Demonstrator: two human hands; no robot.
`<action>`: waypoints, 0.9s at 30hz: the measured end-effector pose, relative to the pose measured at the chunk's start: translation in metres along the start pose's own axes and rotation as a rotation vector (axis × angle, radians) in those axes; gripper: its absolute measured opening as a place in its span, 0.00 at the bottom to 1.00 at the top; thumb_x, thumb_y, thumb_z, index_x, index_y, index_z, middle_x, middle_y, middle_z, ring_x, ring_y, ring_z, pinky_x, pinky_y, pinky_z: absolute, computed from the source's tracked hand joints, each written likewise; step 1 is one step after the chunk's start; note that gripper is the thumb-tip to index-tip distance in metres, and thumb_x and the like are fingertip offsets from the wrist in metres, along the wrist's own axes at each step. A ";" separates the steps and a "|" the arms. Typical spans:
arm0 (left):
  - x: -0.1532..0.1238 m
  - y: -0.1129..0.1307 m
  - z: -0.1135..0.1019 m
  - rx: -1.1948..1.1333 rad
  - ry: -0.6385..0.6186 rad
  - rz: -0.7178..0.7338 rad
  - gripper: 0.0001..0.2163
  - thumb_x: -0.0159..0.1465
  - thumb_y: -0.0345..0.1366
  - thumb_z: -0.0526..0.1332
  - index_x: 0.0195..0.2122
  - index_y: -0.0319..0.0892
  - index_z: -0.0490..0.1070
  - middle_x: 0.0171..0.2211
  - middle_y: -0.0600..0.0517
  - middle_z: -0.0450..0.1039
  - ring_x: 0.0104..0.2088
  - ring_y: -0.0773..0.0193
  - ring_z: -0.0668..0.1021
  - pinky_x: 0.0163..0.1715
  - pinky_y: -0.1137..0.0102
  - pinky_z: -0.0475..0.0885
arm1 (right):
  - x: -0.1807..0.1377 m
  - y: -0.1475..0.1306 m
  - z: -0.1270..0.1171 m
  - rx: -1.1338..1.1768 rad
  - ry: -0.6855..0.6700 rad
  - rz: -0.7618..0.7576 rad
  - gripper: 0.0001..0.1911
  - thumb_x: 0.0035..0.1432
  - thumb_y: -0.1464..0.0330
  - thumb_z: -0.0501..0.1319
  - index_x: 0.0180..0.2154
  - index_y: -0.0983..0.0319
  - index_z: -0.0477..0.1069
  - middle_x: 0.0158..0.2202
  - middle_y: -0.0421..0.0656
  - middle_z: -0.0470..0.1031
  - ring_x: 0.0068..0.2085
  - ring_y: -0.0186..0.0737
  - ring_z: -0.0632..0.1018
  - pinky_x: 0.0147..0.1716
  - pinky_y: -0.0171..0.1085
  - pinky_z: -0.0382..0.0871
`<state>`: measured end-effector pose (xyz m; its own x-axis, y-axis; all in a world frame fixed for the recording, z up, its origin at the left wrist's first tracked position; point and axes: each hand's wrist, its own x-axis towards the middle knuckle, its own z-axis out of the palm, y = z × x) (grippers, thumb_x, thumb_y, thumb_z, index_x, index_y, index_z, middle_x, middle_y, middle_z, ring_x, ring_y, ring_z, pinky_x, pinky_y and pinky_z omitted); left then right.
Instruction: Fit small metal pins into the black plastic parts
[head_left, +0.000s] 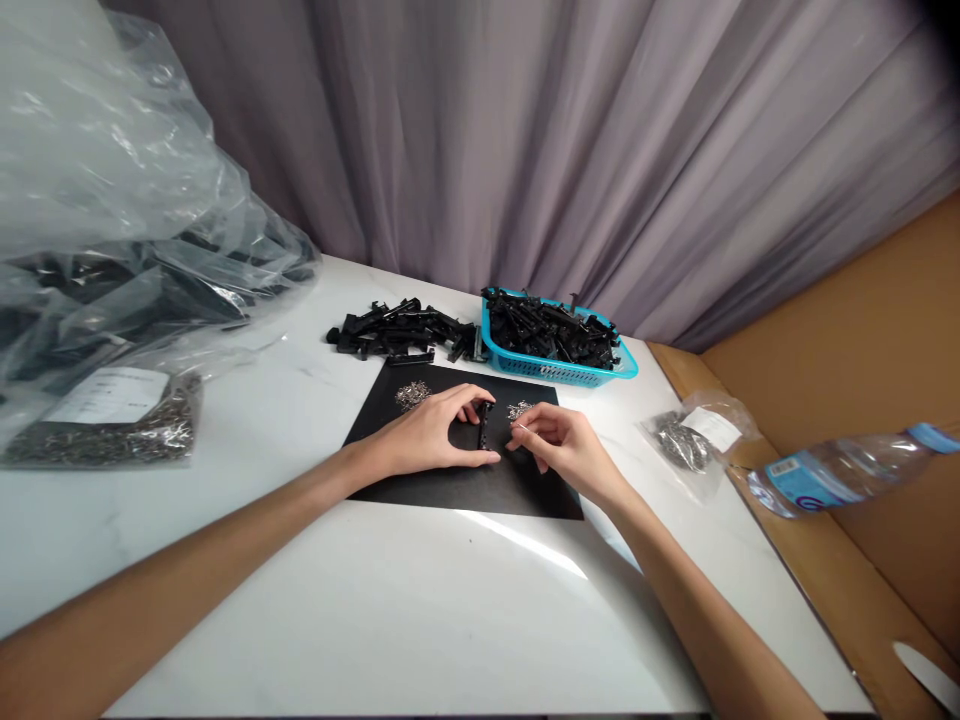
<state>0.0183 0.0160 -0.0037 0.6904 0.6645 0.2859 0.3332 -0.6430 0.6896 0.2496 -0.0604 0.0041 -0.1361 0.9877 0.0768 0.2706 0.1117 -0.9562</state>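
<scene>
Black and slim in my head view, one part [483, 428] looks mid-work, gripped in the left hand [442, 428], thumb and fingers set wide; the right hand [561, 440] is pinched closed, on what I can't tell. Beyond the fingers, whether loose pile [405, 325] or basket [551, 372] holds finished pieces is unclear.

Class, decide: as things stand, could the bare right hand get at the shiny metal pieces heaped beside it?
Probably yes: the right hand is close by the small heap of shiny metal pieces, with no visible barrier between.
</scene>
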 end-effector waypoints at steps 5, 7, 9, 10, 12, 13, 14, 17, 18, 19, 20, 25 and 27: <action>-0.001 0.002 -0.001 0.005 -0.012 0.010 0.30 0.55 0.53 0.73 0.55 0.47 0.69 0.48 0.49 0.76 0.44 0.54 0.80 0.48 0.58 0.78 | 0.000 0.001 0.001 -0.214 0.114 -0.118 0.15 0.62 0.55 0.66 0.37 0.61 0.79 0.39 0.45 0.81 0.27 0.34 0.72 0.28 0.36 0.67; -0.001 0.002 -0.001 -0.001 -0.016 0.030 0.30 0.54 0.53 0.74 0.55 0.47 0.70 0.47 0.49 0.77 0.44 0.54 0.80 0.48 0.58 0.78 | 0.000 0.002 0.003 -0.246 0.154 -0.140 0.13 0.62 0.56 0.67 0.37 0.60 0.79 0.38 0.44 0.81 0.27 0.34 0.70 0.28 0.36 0.64; -0.001 0.001 -0.001 0.005 -0.028 0.046 0.30 0.54 0.53 0.74 0.55 0.47 0.70 0.47 0.49 0.77 0.45 0.55 0.80 0.48 0.59 0.77 | 0.000 0.004 0.004 -0.221 0.164 -0.130 0.13 0.61 0.57 0.67 0.37 0.60 0.80 0.36 0.43 0.81 0.26 0.35 0.69 0.27 0.36 0.63; -0.001 0.001 -0.001 0.011 -0.034 0.050 0.31 0.54 0.53 0.74 0.55 0.47 0.69 0.48 0.49 0.76 0.45 0.55 0.80 0.48 0.59 0.77 | 0.001 0.004 0.005 -0.206 0.171 -0.128 0.12 0.61 0.58 0.68 0.37 0.60 0.80 0.36 0.43 0.82 0.26 0.35 0.70 0.27 0.36 0.63; -0.001 0.001 -0.001 0.021 -0.041 0.051 0.31 0.55 0.53 0.74 0.55 0.47 0.69 0.48 0.49 0.76 0.45 0.55 0.80 0.49 0.59 0.77 | 0.001 0.004 0.007 -0.178 0.194 -0.136 0.12 0.60 0.58 0.69 0.36 0.60 0.80 0.36 0.43 0.82 0.27 0.35 0.71 0.28 0.36 0.64; -0.001 0.002 -0.001 0.023 -0.044 0.052 0.31 0.55 0.53 0.74 0.55 0.47 0.69 0.48 0.49 0.76 0.45 0.55 0.80 0.49 0.59 0.77 | 0.002 0.004 0.009 -0.159 0.214 -0.145 0.12 0.60 0.58 0.69 0.36 0.61 0.81 0.36 0.43 0.82 0.27 0.35 0.71 0.28 0.36 0.64; -0.002 0.003 -0.001 0.021 -0.045 0.053 0.31 0.55 0.53 0.74 0.55 0.47 0.69 0.48 0.49 0.76 0.46 0.55 0.80 0.49 0.60 0.77 | 0.002 0.004 0.010 -0.136 0.238 -0.154 0.12 0.59 0.58 0.69 0.35 0.60 0.81 0.36 0.43 0.82 0.27 0.35 0.72 0.28 0.36 0.65; -0.002 0.007 0.000 0.013 -0.038 0.062 0.30 0.55 0.53 0.74 0.54 0.47 0.70 0.47 0.49 0.76 0.45 0.55 0.80 0.48 0.61 0.76 | 0.005 0.003 0.016 -0.051 0.313 -0.186 0.12 0.59 0.58 0.70 0.35 0.60 0.81 0.36 0.43 0.82 0.28 0.35 0.72 0.28 0.36 0.66; -0.003 0.008 0.001 0.012 -0.030 0.063 0.30 0.54 0.54 0.74 0.54 0.46 0.70 0.46 0.49 0.76 0.45 0.55 0.79 0.47 0.61 0.76 | 0.007 0.003 0.019 -0.021 0.334 -0.196 0.11 0.58 0.58 0.71 0.36 0.60 0.82 0.36 0.43 0.82 0.29 0.35 0.72 0.28 0.36 0.66; -0.003 0.010 0.002 0.013 -0.021 0.062 0.30 0.54 0.54 0.74 0.53 0.46 0.70 0.46 0.49 0.76 0.44 0.55 0.79 0.47 0.61 0.76 | 0.008 0.004 0.021 0.009 0.343 -0.206 0.11 0.58 0.58 0.72 0.36 0.59 0.82 0.36 0.43 0.82 0.29 0.36 0.73 0.28 0.36 0.66; -0.004 0.012 0.003 0.013 -0.015 0.058 0.30 0.54 0.54 0.74 0.53 0.46 0.70 0.45 0.49 0.76 0.44 0.55 0.79 0.46 0.61 0.76 | 0.009 0.005 0.023 0.039 0.343 -0.213 0.11 0.57 0.58 0.72 0.35 0.59 0.82 0.37 0.43 0.82 0.30 0.36 0.73 0.28 0.36 0.66; -0.005 0.019 0.007 0.003 -0.005 0.019 0.31 0.52 0.54 0.75 0.52 0.44 0.69 0.43 0.50 0.76 0.43 0.56 0.79 0.46 0.61 0.77 | 0.012 0.007 0.027 0.143 0.297 -0.203 0.09 0.55 0.60 0.73 0.34 0.58 0.84 0.38 0.43 0.81 0.34 0.38 0.76 0.28 0.36 0.67; -0.006 0.020 0.008 -0.005 0.008 0.014 0.31 0.52 0.53 0.76 0.52 0.44 0.69 0.43 0.50 0.76 0.43 0.56 0.79 0.46 0.61 0.77 | 0.012 0.007 0.028 0.157 0.294 -0.196 0.08 0.55 0.61 0.73 0.34 0.58 0.84 0.38 0.43 0.81 0.35 0.40 0.77 0.30 0.37 0.68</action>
<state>0.0261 -0.0036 0.0033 0.6898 0.6583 0.3013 0.3201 -0.6506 0.6887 0.2235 -0.0510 -0.0098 0.1142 0.9411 0.3184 0.1139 0.3059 -0.9452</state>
